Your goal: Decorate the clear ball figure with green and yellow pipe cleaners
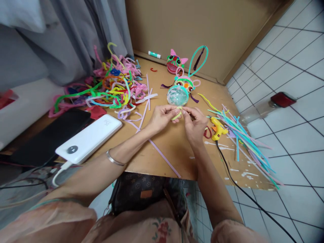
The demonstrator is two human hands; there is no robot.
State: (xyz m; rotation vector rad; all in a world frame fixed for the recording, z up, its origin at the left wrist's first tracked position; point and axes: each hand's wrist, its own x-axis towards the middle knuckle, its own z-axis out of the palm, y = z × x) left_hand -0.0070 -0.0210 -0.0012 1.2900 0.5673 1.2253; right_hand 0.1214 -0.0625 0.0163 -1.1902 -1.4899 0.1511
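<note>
Both hands meet over the middle of the table, pinching a short yellow pipe cleaner (177, 115) that looks bent into a curve. My left hand (162, 116) grips it from the left, and my right hand (194, 121) has thumb and fingers closed on its other end. Just beyond the fingertips sits a figure (177, 96) with a clear rounded front edged in teal, pink loops and a green loop on top. Whether the yellow piece touches that figure I cannot tell. Behind it stands a smaller colourful animal head (174, 62) with pink ears.
A tangled heap of pipe cleaners (118, 87) fills the left. A yellow glue gun (217, 129) lies right of my hand, its black cord trailing off the front edge, beside straight pipe cleaners (244, 138). A white power bank (88, 139) and glue stick (154, 54) also lie here.
</note>
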